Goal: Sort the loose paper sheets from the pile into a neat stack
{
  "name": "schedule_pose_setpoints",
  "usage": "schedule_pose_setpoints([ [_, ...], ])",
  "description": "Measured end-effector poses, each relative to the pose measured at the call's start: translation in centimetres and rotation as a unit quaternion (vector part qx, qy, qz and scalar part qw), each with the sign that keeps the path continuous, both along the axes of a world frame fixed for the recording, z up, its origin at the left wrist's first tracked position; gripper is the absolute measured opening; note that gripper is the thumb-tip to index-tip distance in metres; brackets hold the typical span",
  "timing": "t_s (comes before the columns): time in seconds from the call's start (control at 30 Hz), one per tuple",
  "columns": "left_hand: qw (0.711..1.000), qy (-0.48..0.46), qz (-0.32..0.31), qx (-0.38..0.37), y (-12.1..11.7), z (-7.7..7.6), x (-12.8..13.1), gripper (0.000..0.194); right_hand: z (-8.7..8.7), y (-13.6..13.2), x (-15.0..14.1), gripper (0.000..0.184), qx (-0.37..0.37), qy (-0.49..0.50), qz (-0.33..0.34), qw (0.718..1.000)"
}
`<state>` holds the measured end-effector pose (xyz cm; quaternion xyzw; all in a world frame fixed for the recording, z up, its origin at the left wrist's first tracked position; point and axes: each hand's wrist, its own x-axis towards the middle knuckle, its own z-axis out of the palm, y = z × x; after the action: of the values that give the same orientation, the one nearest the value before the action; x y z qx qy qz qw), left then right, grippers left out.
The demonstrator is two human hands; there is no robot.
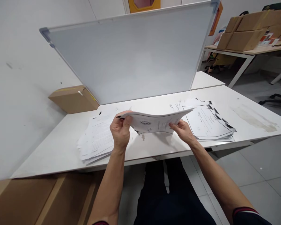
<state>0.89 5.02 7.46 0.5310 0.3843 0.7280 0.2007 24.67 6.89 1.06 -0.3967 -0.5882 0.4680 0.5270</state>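
Observation:
A printed sheet of paper (154, 121) with a round seal and a black border is held level above the white table (61, 147). My left hand (120, 131) is closed on its left edge, thumb on top. My right hand (183, 130) is closed on its right underside, fingers curled beneath it. A loose stack of printed pages (96, 140) lies on the table under and left of my left hand. A second fanned stack of bordered pages (208, 122) lies just right of my right hand.
A large whiteboard (131, 56) stands upright along the table's far side. A cardboard box (72, 98) sits at the back left, another brown carton (37, 200) at the near left. Boxes (248, 31) rest on a far table at right. A stain (255, 120) marks the tabletop.

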Motion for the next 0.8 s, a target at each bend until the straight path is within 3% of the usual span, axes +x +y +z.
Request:
schedule_pose_setpoints([
  [0.17,0.997,-0.056,0.017,0.042,0.5,0.9,-0.1,0.024,0.2,0.4,0.2,0.029,0.011,-0.007,0.025,1.000],
  [0.4,0.995,-0.094,-0.008,0.039,-0.1,1.7,0.4,0.022,-1.6,0.2,0.4,0.033,-0.040,0.008,0.060,0.997],
  [0.57,0.995,-0.090,0.005,0.043,-0.4,2.0,0.6,0.021,-2.5,0.0,0.6,0.031,-0.072,-0.058,0.087,0.992],
  [0.67,0.992,-0.104,0.007,0.078,-0.4,2.5,0.1,0.019,-1.1,0.4,1.9,0.030,-0.052,-0.081,0.066,0.993],
  [0.73,0.990,-0.106,0.021,0.086,-0.6,2.4,-0.8,0.022,1.3,0.8,3.4,0.027,-0.005,-0.089,0.018,0.996],
  [0.8,0.993,-0.100,0.033,0.059,-0.9,1.3,-2.0,0.028,4.3,1.0,5.2,0.024,0.059,-0.110,-0.042,0.991],
])
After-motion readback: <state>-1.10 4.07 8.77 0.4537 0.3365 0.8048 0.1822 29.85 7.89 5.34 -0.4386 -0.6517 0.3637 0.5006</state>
